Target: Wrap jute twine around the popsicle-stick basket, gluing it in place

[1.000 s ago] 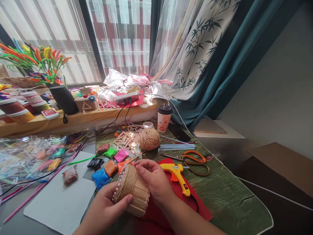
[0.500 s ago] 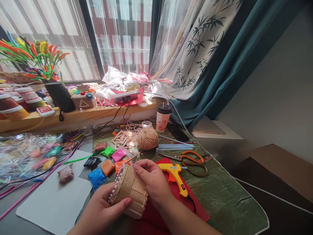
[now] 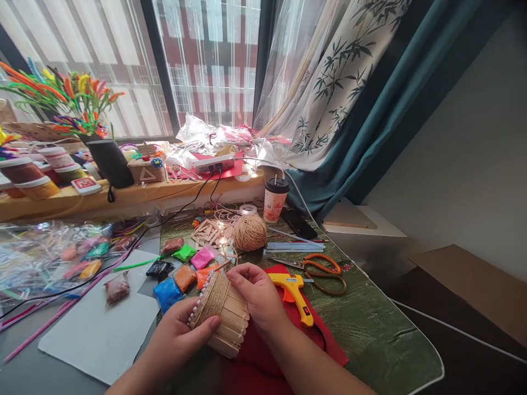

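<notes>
Left hand: the left hand (image 3: 179, 337) cups the stick cylinder (image 3: 230, 323) from below, with its thumb pressed flat on the twine band.
Right hand: the right hand (image 3: 258, 299) curls over the far side, fingertips pinched at the band's upper edge. Whether they hold a loose strand cannot be told.
Stick cylinder: held between both hands, clear of the desk (image 3: 382, 329) and tilted, with a row of pearl beads (image 3: 196, 304) along its left rim.
Change: almost none. Both grips match those of a second ago, and the band looks no wider. The small shift in the view seems to come from the head, not the hands.
Reading: judged from this, the hands are pressing and holding rather than turning the piece.
Under the hands: a red felt sheet (image 3: 317, 343).
Right of the hands: a yellow glue gun (image 3: 294, 286) just beside the right hand, and scissors (image 3: 325, 271) beyond it.
Ahead: a twine ball (image 3: 249, 232) and a paper cup (image 3: 275, 198) farther off.
Left: clay packets (image 3: 177, 277) and a white sheet (image 3: 99, 334).
</notes>
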Demonstrator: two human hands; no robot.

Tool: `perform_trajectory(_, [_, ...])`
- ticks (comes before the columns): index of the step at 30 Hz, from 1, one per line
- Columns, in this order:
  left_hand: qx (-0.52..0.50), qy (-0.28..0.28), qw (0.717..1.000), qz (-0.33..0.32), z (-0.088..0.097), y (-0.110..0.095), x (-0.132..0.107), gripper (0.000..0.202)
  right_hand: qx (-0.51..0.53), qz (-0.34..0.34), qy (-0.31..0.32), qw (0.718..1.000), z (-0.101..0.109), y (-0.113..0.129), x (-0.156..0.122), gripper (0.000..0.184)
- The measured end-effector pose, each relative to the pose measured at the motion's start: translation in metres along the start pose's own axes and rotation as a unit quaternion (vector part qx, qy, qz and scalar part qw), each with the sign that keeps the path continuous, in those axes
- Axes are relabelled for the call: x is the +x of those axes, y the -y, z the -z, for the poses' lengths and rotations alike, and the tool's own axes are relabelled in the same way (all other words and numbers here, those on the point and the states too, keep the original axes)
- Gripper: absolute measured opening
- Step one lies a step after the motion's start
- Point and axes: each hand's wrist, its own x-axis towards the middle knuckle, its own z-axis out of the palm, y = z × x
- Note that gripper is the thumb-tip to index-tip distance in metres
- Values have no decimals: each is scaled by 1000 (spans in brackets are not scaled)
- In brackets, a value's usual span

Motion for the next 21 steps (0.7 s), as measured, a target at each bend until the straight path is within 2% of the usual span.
perform_trajectory(4, [-16,-1,1000,-17,-1,6,-1,36,-47,9,9,999,-1,5,2,44])
perform_trajectory(7, [-66,9,998,-13,0,15,1,36,-101,51,18,993,-7,10,5,43])
perform_trajectory(10, [-121,15,993,3,1,22,6,40,-140,53,33,988,-10,19,7,42])
perform_trajectory(12, [-155,8,988,12,2,24,9,44,-182,60,38,981,-3,28,3,43])
perform_trajectory(14, [-177,-6,984,18,2,24,12,46,-252,95,34,962,14,38,-8,43])
perform_trajectory(16, [-190,-27,981,17,1,24,13,46,-348,118,9,930,40,47,-24,41])
perform_trajectory(17, [-192,-37,981,16,1,24,13,47,-403,138,-15,905,55,51,-33,37])
perform_trajectory(18, [-192,-46,980,14,0,25,13,46,-463,175,-48,868,70,52,-42,33])
perform_trajectory(20, [-189,-58,980,8,-3,26,13,46,-581,242,-100,770,97,49,-57,24])
perform_trajectory(21, [-187,-60,981,5,-4,27,13,46,-632,254,-112,723,109,45,-62,24])
